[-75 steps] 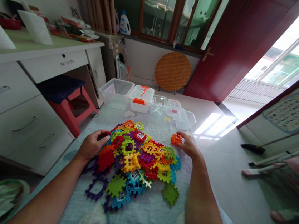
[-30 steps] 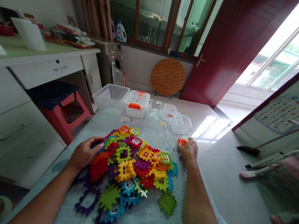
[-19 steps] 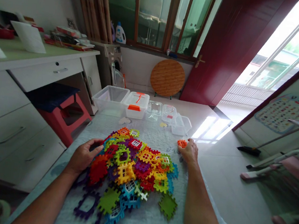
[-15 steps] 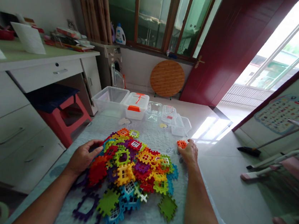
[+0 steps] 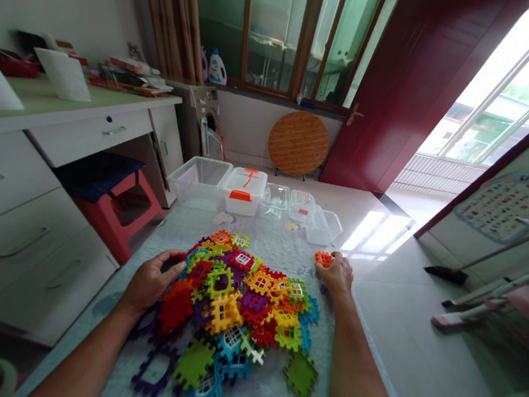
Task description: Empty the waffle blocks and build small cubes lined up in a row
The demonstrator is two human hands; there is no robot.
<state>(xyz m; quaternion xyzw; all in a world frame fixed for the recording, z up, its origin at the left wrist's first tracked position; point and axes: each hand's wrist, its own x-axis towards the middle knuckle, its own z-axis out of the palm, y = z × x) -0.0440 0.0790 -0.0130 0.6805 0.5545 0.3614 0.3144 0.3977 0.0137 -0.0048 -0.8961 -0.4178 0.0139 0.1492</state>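
Observation:
A heap of coloured interlocking plastic tiles (image 5: 238, 304) lies on a pale blue cloth-covered table (image 5: 266, 390). My left hand (image 5: 152, 281) rests curled against the heap's left side, with its fingers on the tiles there. My right hand (image 5: 338, 274) is near the table's right edge, beyond the heap, with its fingers closed on a small orange tile (image 5: 323, 259). One green tile (image 5: 300, 375) and a purple frame tile (image 5: 154, 371) lie apart at the near side.
Clear plastic boxes (image 5: 200, 178) and a lidded box with orange clips (image 5: 245, 190) stand at the table's far end. White drawers (image 5: 26, 229) and a red stool (image 5: 111, 206) are on the left. On the right are shiny floor and a broom (image 5: 447, 273).
My right hand carried the orange tile from beside the heap out toward the table's right edge and set it low there. My left hand stayed at the heap.

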